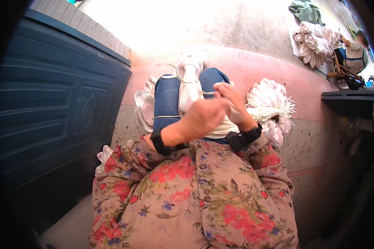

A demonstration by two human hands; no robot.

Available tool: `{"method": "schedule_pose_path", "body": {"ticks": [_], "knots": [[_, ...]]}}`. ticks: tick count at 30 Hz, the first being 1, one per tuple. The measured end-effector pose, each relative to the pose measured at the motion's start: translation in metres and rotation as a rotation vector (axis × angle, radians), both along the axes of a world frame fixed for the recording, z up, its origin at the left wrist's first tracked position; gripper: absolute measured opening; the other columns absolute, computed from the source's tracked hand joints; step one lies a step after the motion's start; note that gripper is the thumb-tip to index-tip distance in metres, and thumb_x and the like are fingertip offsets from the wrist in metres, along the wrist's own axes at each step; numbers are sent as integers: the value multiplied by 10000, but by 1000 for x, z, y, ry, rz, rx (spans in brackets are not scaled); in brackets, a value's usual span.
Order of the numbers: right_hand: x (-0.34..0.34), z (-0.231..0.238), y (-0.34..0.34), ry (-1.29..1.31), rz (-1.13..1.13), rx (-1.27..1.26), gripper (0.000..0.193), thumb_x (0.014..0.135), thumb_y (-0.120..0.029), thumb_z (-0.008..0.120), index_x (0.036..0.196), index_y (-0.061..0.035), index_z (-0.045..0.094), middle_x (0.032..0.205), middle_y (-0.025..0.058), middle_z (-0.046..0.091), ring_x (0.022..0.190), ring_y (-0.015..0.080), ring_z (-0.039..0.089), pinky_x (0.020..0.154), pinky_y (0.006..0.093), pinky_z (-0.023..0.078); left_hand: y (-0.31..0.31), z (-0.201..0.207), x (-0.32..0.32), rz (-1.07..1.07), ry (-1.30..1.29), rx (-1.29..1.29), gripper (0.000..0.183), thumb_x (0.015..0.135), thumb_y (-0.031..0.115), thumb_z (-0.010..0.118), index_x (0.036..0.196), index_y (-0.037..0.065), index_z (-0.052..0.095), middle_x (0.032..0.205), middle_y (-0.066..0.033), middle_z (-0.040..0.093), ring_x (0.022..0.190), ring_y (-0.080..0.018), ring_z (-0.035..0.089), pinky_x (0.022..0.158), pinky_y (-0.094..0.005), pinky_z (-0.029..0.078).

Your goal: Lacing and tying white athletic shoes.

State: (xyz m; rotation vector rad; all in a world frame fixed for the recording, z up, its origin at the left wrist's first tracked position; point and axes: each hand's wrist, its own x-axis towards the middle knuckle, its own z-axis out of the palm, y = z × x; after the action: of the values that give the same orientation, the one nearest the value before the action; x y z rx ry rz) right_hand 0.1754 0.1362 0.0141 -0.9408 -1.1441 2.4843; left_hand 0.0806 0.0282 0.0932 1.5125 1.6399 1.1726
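My left hand (206, 117) is raised over my lap, blurred by motion, its fingertips hidden against the other hand. Crossing close to it is my right hand (232, 101), fingers stretched out flat and nothing visible in them. Between my knees lies a white mesh shoe (190, 79), pointing away from me, with a loose white lace (167, 117) trailing across my left thigh. A bundle of white laces (264, 113) spreads over my right thigh, its loose ends fanning out to the right. Part of the shoe is hidden behind my left hand.
White shoes lie on the floor at left (144, 108), and a stacked pile of white shoes (266, 93) stands at right. A dark blue panelled door (62, 103) flanks my left. Farther right, a seated person (355, 54) is near another shoe heap (316, 43) and a dark bench (348, 97).
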Motion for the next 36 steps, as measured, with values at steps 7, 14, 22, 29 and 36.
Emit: {"method": "schedule_pose_path", "body": {"ticks": [7, 14, 22, 29, 36], "knots": [[-24, 10, -20, 119, 116, -7, 292, 901, -248, 461, 1067, -24, 549, 901, 6, 553, 829, 64, 493, 686, 229, 410, -20, -37, -35, 504, -339, -276, 185, 846, 139, 547, 897, -31, 600, 754, 14, 586, 656, -34, 499, 565, -167, 390], [-30, 17, -21, 153, 177, -150, 283, 894, -241, 480, 1050, -20, 564, 891, -7, 555, 807, 56, 481, 703, 250, 397, -27, -51, -33, 476, -386, -251, 195, 866, 145, 528, 922, -27, 599, 776, 9, 588, 675, -8, 489, 572, -145, 381], [-24, 10, -19, 105, 120, 54, 228, 867, -208, 532, 944, -6, 604, 800, -7, 583, 715, 55, 500, 668, 193, 393, -16, -91, -89, 476, 55, -16, 188, 806, 163, 553, 897, 14, 622, 658, -114, 596, 644, -209, 572, 596, -288, 446], [-8, 38, 4, 149, 102, 423, 214, 889, -169, 478, 938, 8, 587, 787, 63, 619, 734, 109, 574, 692, 236, 446, 34, -106, -137, 0, 319, -636, 203, 627, 219, 663, 739, 51, 639, 754, -161, 621, 775, -293, 592, 695, -353, 457], [61, 189, 127, 664, -361, 829, 277, 858, -13, 396, 1127, 20, 456, 757, 39, 535, 688, 116, 510, 803, 303, 425, 40, -102, -143, -171, 133, -635, 159, 661, 128, 648, 775, 24, 613, 682, -68, 589, 674, -140, 560, 618, -265, 432]]}}
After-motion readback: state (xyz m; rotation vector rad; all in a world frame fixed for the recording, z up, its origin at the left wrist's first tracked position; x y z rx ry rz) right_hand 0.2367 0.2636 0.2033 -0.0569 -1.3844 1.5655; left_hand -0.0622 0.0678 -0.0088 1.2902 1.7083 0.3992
